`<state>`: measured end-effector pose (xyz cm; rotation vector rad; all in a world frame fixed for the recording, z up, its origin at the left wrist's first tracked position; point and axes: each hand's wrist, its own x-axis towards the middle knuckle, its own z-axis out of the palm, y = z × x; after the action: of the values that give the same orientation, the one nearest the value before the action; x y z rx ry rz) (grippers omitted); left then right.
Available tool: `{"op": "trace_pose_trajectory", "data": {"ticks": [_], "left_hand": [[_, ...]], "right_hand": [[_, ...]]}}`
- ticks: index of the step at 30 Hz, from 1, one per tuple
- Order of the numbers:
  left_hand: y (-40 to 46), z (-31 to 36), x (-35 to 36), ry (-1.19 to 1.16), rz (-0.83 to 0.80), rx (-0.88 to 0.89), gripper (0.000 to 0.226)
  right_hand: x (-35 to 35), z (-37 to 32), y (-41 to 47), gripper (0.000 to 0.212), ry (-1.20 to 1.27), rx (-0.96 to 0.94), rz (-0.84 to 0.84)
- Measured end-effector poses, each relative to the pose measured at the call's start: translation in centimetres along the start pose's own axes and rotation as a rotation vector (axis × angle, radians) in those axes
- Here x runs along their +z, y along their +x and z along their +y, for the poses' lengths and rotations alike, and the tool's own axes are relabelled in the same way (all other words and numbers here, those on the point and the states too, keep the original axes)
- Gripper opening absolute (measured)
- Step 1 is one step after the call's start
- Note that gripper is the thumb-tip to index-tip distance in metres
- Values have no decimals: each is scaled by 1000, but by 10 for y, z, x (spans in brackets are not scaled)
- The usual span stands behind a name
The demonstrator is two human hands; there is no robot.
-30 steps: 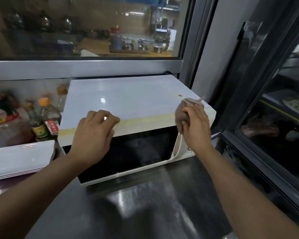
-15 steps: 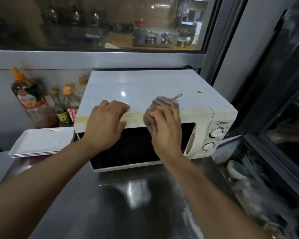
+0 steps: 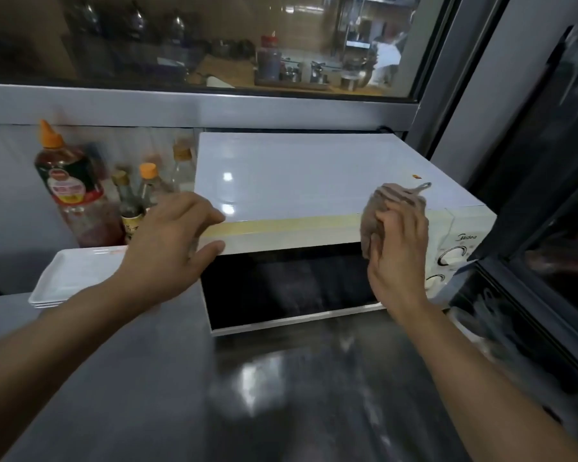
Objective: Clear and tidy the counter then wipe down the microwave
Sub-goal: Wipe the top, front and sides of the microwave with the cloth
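While right hand (image 3: pixel 397 248) gripped brownish cloth (image 3: pixel 377 211) against microwave (image 3: pixel 301 181) front top edge, centre-right of frame, left hand (image 3: pixel 167 248) braced near-left corner, fingers loose, grasping nothing. Wiping step under way, judged. Next move: sweep cloth along door, press steady. Bottles (image 3: pixel 70 185) and plates (image 3: pixel 70 275) stood at left on table (image 3: pixel 214 395).

Both forearms are bare to the frame's edge, no sleeves showing. The left hand (image 3: pixel 167 248) and right hand (image 3: pixel 397 258) wear nothing.
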<state>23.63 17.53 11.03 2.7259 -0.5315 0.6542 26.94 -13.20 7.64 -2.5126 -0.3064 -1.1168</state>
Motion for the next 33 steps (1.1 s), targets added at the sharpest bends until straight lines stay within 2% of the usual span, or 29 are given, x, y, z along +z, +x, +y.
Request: {"op": "trace_pose_trajectory", "data": {"ticks": [3,5,7,9,14,20,23,26,28,30,33], "left_hand": [[1,-5,-4,-152,-20,10,44],[-2,-14,-9,-335,-43,-52,38],[-6,-24,-16,-545,-83,-105,47],[-11,-32,-23,-649,-99,-89,54],[-22,-55,-33,-592,-99,-58,52],[-30,-70,-36,-533,-144,-20,54],[-31,-76,-36,-517,-152,0,56],[-29,-79,-34,-512,-161,22,56],[-26,-79,-31,-521,-177,44,58],[-23,-76,-27,-529,-203,89,60],[-20,-69,-21,-519,-255,183,65]], "right_hand": [[13,-38,-5,20,45,-32,28],[24,-70,-9,23,99,-52,47],[34,-102,-14,24,132,-43,76],[43,-134,-18,26,135,-30,80],[63,-203,-25,31,113,10,70],[82,-239,-31,30,68,34,97],[95,-237,-38,22,154,53,242],[111,-233,-62,28,177,169,381],[128,-233,-88,32,132,290,334],[143,-230,-117,37,91,396,209],[149,-228,-138,38,97,485,117]]}}
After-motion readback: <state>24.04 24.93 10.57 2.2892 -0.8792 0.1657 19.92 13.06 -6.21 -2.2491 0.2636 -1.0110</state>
